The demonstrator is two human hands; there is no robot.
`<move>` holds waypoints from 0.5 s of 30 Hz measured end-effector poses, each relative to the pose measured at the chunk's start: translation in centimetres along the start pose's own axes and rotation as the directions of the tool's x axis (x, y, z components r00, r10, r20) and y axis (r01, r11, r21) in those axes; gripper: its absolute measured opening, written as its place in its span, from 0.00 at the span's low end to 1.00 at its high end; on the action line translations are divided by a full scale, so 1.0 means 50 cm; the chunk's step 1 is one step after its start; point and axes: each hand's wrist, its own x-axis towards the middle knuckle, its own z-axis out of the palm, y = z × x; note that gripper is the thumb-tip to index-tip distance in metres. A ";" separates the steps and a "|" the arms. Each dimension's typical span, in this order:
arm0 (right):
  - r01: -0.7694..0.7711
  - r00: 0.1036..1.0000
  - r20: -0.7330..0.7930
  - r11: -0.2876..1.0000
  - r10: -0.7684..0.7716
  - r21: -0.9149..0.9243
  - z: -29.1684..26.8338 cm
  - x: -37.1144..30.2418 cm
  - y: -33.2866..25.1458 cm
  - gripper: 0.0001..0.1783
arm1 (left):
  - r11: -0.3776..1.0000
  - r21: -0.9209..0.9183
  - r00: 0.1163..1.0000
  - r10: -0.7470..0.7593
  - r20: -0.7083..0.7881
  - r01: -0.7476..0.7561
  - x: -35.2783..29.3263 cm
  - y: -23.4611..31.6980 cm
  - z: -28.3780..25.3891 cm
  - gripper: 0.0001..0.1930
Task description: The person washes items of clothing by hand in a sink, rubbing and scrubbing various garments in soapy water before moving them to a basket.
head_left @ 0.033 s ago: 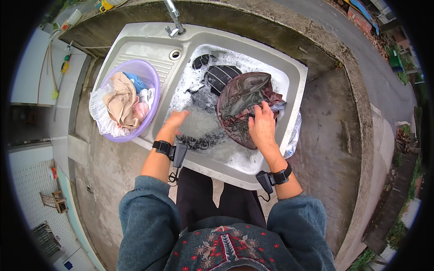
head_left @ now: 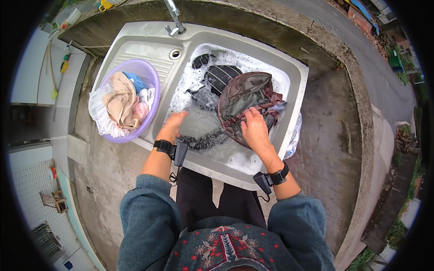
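Soapy water fills the basin of a grey sink [head_left: 299, 86] in front of me. At its left side my left hand [head_left: 172, 125] hovers at the water, fingers apart and holding nothing. My right hand [head_left: 257, 130] rests on a shiny brown, puffed-up garment [head_left: 246, 88], with its fingers bent and slightly apart over the gathered cloth. Black striped cloth [head_left: 221, 77] lies just beyond, partly under water. Nearer to me, a dark patterned cloth [head_left: 203, 141] floats between my hands. Foam and cloudy water hide the rest of these clothes.
A purple tub [head_left: 155, 92] heaped with beige, white, pink and blue clothes stands on the ribbed drainboard [head_left: 135, 56] at left. The metal tap [head_left: 174, 18] rises at the far edge. A concrete wall [head_left: 289, 31] runs behind and to the right.
My right hand has shifted a little to the left across the brown garment, and its fingers are more bent. My left hand has barely moved.
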 end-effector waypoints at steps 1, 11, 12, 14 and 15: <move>0.014 0.988 0.156 1.000 -0.017 0.022 0.038 0.014 0.002 0.24 | 0.998 -0.032 0.998 -0.054 0.034 0.056 0.029 -0.020 -0.001 0.38; 0.045 0.660 0.714 0.936 0.234 -0.348 0.261 0.079 0.070 0.20 | 0.980 0.184 0.963 -0.120 0.242 0.076 0.050 -0.011 0.091 0.38; 0.090 0.619 0.736 0.906 0.274 -0.413 0.256 0.079 0.041 0.16 | 0.977 0.206 0.973 0.003 0.232 -0.052 0.117 -0.029 0.067 0.39; 0.165 0.551 0.742 0.821 0.383 -0.547 0.258 0.078 0.048 0.14 | 0.958 0.217 0.963 0.136 0.233 -0.188 0.154 -0.014 0.054 0.39; 0.159 0.541 0.727 0.797 0.423 -0.582 0.240 0.061 0.082 0.14 | 0.953 0.223 0.979 0.199 0.045 -0.204 0.136 0.019 0.091 0.39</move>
